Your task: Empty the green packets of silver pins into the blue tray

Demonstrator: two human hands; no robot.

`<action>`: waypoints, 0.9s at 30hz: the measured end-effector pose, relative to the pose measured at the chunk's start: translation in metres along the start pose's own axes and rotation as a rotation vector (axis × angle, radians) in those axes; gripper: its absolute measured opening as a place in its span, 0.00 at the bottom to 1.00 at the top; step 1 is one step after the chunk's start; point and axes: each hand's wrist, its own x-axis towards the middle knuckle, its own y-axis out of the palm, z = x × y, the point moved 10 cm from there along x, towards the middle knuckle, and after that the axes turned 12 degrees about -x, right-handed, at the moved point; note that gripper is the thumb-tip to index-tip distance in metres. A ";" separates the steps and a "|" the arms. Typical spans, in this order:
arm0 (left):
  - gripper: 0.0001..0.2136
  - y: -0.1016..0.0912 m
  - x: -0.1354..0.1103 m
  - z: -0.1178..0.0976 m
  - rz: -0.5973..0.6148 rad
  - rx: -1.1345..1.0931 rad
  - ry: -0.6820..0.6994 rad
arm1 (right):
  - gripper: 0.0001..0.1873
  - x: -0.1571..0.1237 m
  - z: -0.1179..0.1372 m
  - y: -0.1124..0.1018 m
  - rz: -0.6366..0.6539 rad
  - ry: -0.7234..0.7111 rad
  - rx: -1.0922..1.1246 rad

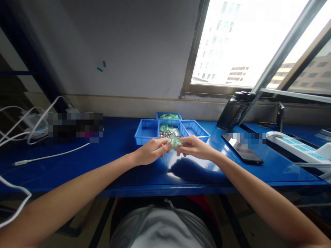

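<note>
Both hands meet above the blue table [103, 168], close to its front edge and about the middle of it. The left hand [151, 151] and the right hand [195, 147] each pinch one small green plastic piece [175, 141] between the fingertips, so it is held from two sides, just in front of the trays. Behind it stands a middle tray [165, 123] with small metal parts, a left tray [146, 132], a right tray [195, 128], and a back tray [169, 113] with more green pieces near the rear edge. A phone [243, 151] lies flat toward the right side, a black bottle [234, 110] behind it
</note>
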 end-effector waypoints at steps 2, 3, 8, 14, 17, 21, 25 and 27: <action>0.16 0.001 0.000 -0.001 0.012 0.007 -0.005 | 0.18 0.000 -0.001 0.002 0.014 -0.001 0.004; 0.16 0.001 0.000 -0.001 0.018 0.014 -0.005 | 0.18 0.000 -0.001 0.004 0.029 -0.001 0.007; 0.16 0.002 0.002 0.004 0.022 0.092 -0.001 | 0.18 -0.001 -0.006 0.020 0.131 0.010 0.036; 0.17 0.003 0.003 0.010 0.032 0.131 -0.013 | 0.19 -0.001 -0.005 0.026 0.162 -0.002 -0.024; 0.16 0.005 0.003 0.010 0.057 0.137 -0.012 | 0.18 -0.001 -0.004 0.027 0.170 -0.009 -0.056; 0.15 0.005 0.004 0.012 0.063 0.140 -0.029 | 0.18 0.000 -0.005 0.028 0.163 -0.005 -0.071; 0.15 0.005 0.003 0.014 0.062 0.125 -0.043 | 0.19 0.001 -0.006 0.028 0.161 -0.005 -0.086; 0.15 0.005 0.003 0.015 0.063 0.113 -0.050 | 0.18 0.001 -0.006 0.029 0.161 -0.004 -0.085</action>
